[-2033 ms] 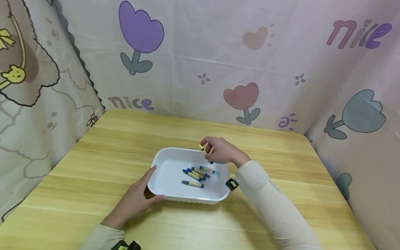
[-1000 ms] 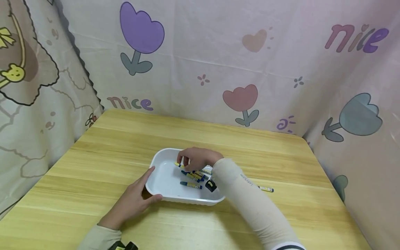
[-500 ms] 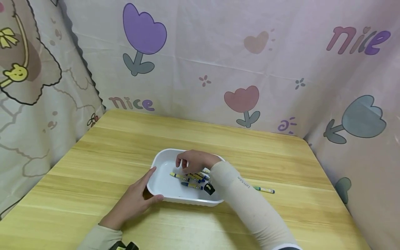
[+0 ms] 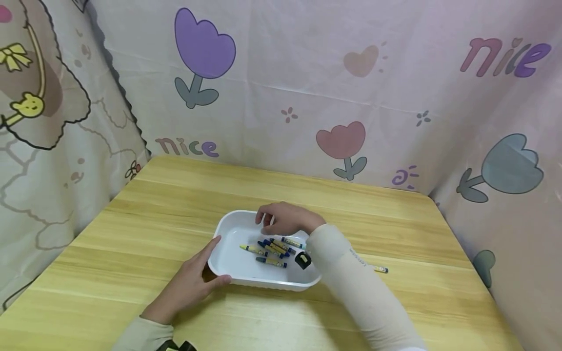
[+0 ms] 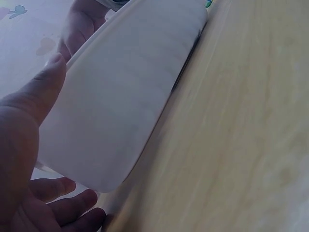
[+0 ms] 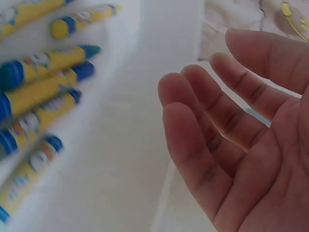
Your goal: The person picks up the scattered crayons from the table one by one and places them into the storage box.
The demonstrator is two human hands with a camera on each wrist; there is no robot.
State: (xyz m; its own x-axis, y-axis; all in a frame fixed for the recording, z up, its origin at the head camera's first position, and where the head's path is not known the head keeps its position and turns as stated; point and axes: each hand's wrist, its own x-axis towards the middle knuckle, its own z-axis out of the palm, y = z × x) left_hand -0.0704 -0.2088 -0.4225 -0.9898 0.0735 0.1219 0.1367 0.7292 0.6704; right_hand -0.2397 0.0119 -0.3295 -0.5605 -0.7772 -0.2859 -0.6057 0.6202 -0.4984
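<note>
In the head view, a white plastic dish (image 4: pixel 234 268) stands on the table with several crayons in yellow wrappers lying at its middle and right. My left hand (image 4: pixel 190 273) grips the dish's left end, thumb at the near rim and fingers round the corner. Over the far rim hovers my right hand (image 4: pixel 287 219), its fingers loosely bent and holding nothing. A yellow crayon (image 4: pixel 253 251) lies leftmost of the group, beside a dark-tipped crayon (image 4: pixel 271 262). The right wrist view shows bare fingertips (image 6: pixel 186 130) apart from the crayons.
Another crayon (image 4: pixel 380 269) lies on the wooden table (image 4: pixel 175 195) right of the dish, partly behind the right sleeve (image 4: pixel 351 273). A patterned cloth (image 4: pixel 272 63) hangs along the back and sides. A black wrist camera (image 4: pixel 303 260) overlaps the dish.
My right hand brought the yellow crayon left over the dish, let it go among the others, then rose back to the right. My left hand stayed on the dish.
</note>
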